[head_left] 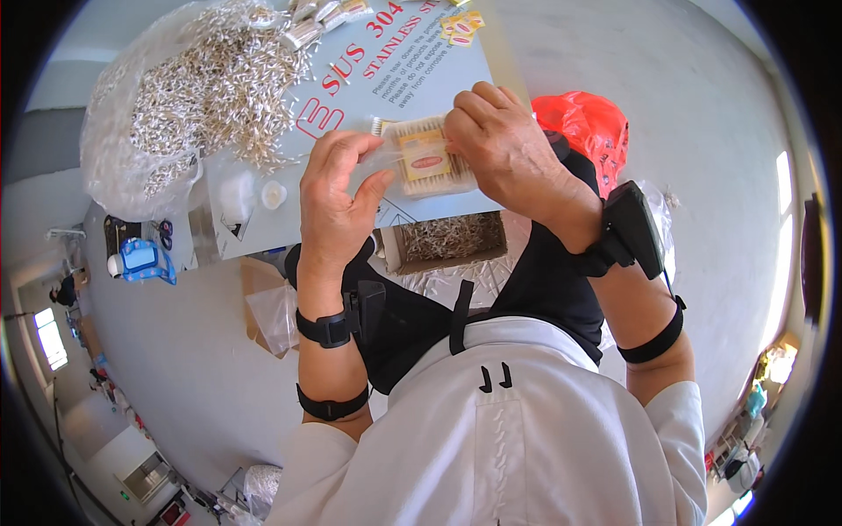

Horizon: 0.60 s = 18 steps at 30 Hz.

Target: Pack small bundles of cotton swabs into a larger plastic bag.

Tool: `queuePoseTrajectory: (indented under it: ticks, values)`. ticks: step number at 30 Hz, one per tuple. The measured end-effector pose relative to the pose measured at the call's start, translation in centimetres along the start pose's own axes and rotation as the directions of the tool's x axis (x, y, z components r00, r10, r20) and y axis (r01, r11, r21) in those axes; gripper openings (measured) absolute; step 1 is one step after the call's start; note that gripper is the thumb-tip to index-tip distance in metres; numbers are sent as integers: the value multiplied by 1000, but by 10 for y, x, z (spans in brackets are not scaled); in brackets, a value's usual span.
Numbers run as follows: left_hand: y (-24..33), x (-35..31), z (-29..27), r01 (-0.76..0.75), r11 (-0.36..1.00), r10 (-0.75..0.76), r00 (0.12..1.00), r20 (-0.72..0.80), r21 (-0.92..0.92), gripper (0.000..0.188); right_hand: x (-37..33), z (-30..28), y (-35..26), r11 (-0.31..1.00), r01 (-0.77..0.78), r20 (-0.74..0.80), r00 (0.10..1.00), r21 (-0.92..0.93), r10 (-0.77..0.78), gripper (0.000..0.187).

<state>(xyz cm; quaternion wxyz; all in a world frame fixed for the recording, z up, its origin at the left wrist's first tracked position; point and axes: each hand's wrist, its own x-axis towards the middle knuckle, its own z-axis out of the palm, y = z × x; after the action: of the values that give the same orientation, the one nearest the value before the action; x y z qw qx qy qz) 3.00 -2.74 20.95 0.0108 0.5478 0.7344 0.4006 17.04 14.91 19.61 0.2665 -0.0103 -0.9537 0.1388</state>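
Right fingers (464, 125) clamp a packet (426, 160), its swabs (438, 186) pointing lengthwise forward, left fingers (351, 145) apart.

Your rectangular clear plastic packet (438, 186) shows cream-white swabs behind a yellow paper label (424, 144), which carries a red oval. Your flat-topped table (478, 66) is pale blue-grey, printed with red and dark lettering. The large plastic bag (98, 162) is translucent whitish; the heaped thin swabs (210, 88) are white and tan. The crumpled plastic sack (583, 118) is bright red. Your cloth shirt (438, 438) is plain off-white; your trousers (557, 272) are black.
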Motion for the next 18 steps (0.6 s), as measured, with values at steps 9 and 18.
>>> queuePoseTrajectory:
  ticks: [9,18]
  values:
    - [-4,-6,-3,127,990,-131,990,-52,-67,31,0,0,2,1000,-2,-12,1000,6,2,18]
    - [-16,-3,-7,-54,998,55,998,6,-43,26,-2,-2,4,998,14,7,1000,65,-14,19]
